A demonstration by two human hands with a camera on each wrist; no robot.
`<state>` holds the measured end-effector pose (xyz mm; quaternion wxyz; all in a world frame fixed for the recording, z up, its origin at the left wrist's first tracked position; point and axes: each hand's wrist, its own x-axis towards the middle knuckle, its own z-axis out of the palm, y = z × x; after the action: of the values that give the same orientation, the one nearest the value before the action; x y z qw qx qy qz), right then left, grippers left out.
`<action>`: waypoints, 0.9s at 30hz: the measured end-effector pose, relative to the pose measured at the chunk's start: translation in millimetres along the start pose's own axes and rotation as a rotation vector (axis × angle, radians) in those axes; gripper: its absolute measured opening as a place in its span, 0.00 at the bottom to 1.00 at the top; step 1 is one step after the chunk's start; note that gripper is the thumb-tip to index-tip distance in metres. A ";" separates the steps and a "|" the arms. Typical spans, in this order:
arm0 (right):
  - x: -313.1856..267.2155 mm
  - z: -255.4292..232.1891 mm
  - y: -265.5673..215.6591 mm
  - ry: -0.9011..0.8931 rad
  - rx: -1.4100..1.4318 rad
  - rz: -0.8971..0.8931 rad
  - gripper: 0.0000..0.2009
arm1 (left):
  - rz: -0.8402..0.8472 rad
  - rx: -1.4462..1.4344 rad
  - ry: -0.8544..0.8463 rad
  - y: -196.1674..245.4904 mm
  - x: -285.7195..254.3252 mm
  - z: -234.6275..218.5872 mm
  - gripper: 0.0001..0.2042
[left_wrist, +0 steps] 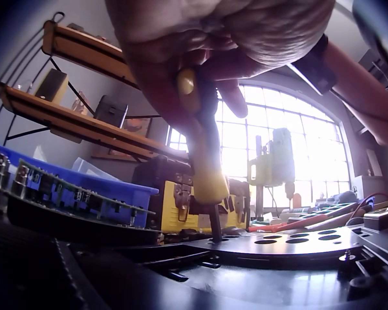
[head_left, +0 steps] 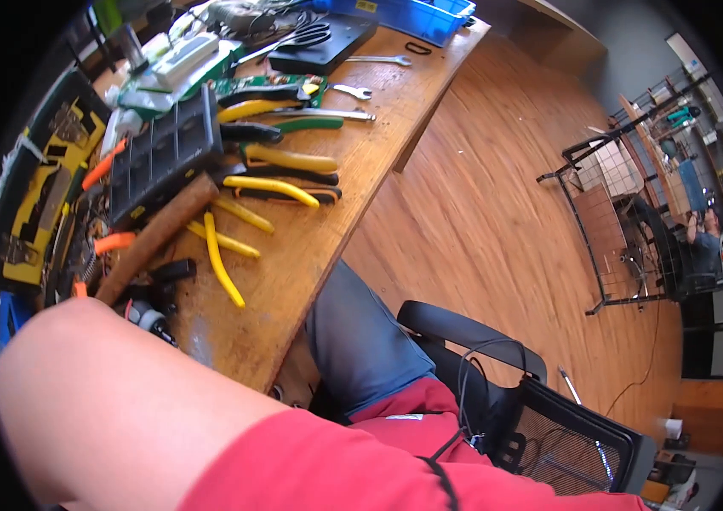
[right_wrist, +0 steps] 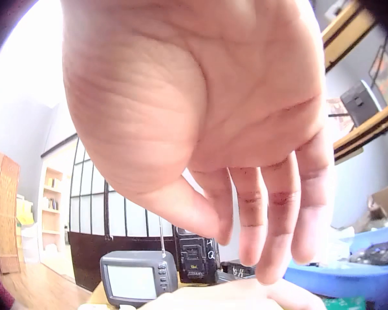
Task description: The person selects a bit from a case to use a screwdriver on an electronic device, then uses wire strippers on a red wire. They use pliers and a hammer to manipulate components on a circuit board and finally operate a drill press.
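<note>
In the left wrist view my left hand (left_wrist: 226, 39) grips a yellow-and-black screwdriver (left_wrist: 209, 184) by its handle, fingers curled round it. The screwdriver stands nearly upright, its dark shaft meeting a black holder plate (left_wrist: 297, 236) with rows of round holes. My right hand (right_wrist: 200, 116) hangs palm toward the camera in the right wrist view, fingers loosely extended downward with nothing in them. Part of a bare hand or arm (right_wrist: 226, 298) shows under those fingertips. Both hands lie outside the head view, where a bent bare arm (head_left: 123, 400) with a red sleeve fills the lower left.
On the wooden table (head_left: 293, 289) lie several yellow-handled pliers (head_left: 223, 260), a wooden hammer handle (head_left: 161, 238) and a black compartment tray (head_left: 165, 157). A yellow-black toolbox (head_left: 55, 192) and blue bin (head_left: 429, 21) stand farther off. An office chair (head_left: 578, 426) is beside the table.
</note>
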<state>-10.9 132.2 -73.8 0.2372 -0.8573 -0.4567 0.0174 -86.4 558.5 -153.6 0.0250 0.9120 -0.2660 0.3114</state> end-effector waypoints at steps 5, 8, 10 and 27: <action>-18.0 36.4 0.2 -0.105 0.045 0.030 0.20 | -0.280 -0.230 -0.143 87.7 -35.5 27.2 0.19; 17.0 44.6 -19.6 -0.104 0.051 -0.081 0.21 | -0.467 -0.234 -0.152 115.7 -18.1 7.6 0.20; 75.2 25.5 -70.6 -0.035 0.039 -0.289 0.21 | -0.600 -0.101 -0.073 105.5 1.3 -59.4 0.20; -67.9 -204.4 163.4 0.900 0.105 0.076 0.17 | -0.431 -0.365 0.064 204.4 136.4 -53.0 0.16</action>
<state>126.5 -78.3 25.8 0.4545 -0.7824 -0.2751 -0.3249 -127.5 330.5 -56.3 0.2627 0.9176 -0.1169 0.2746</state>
